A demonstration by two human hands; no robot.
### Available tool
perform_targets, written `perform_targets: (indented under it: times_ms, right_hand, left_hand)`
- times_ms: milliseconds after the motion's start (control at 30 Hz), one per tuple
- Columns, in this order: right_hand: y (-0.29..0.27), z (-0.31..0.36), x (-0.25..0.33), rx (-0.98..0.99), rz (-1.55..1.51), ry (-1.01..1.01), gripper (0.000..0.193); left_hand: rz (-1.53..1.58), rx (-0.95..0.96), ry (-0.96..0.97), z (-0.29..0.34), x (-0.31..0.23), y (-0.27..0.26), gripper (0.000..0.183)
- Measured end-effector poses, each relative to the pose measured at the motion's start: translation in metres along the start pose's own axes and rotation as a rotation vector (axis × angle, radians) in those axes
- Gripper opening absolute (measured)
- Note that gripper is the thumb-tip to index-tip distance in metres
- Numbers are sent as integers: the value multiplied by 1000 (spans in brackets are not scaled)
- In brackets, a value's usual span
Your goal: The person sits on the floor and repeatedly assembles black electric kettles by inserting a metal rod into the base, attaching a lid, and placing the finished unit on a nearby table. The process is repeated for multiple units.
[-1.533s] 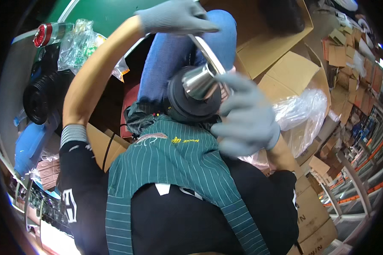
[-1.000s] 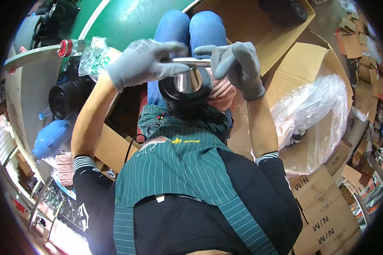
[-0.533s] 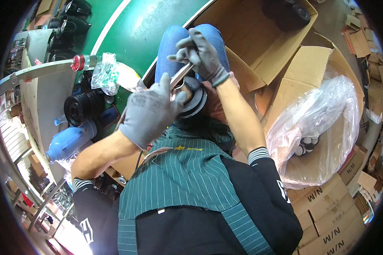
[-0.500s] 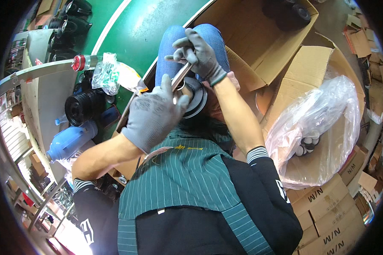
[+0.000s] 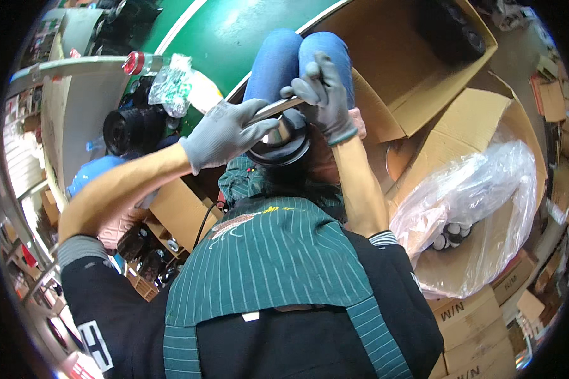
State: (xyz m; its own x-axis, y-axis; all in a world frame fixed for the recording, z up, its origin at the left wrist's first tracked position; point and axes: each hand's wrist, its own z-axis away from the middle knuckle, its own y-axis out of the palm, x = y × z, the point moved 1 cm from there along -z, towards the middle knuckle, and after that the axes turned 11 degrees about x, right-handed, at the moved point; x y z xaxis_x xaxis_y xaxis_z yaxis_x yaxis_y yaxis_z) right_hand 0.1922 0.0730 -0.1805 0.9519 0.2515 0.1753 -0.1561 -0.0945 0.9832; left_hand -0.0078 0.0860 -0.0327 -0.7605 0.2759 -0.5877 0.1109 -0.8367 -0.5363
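Grey knit gloves cover both hands. My left hand [image 5: 224,132] is closed round the near-left end of a long, flat, shiny metal bar [image 5: 275,110]; its exact kind does not show. At the bar's other end my right hand [image 5: 325,98] bends its fingers round the tip, with the index finger stretched upward. Below the bar, against my lap, sits a round black part with a wide rim [image 5: 284,155] and a shiny metal cylinder [image 5: 283,134] at its middle. The left hand and the bar cover part of it.
An open cardboard box [image 5: 392,76] with dark round parts stands ahead right. Nearer, a plastic-lined carton [image 5: 480,246] holds small black-and-white parts. Sealed boxes [image 5: 474,328] are stacked lower right. At left are a red-capped bottle [image 5: 134,63], a plastic bag [image 5: 172,87] and black discs [image 5: 133,131].
The bar has swung from steep to nearly level. My left hand has turned with it, its elbow moving outward left; the right hand has lowered slightly. The whole view has shifted a little.
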Motion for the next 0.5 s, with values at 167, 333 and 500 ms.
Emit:
perform_targets:
  times_ms: [167,333,500]
  right_hand:
    - [22,16,3,20,-7,-47,49]
    - [37,35,-3,281,240,-219,44]
    - [45,84,-12,-31,958,-462,37]
  left_hand:
    - [-104,38,143,-6,16,-6,48]
    - [-310,-8,436,-20,51,-13,47]
    - [-459,13,824,-81,81,-22,77]
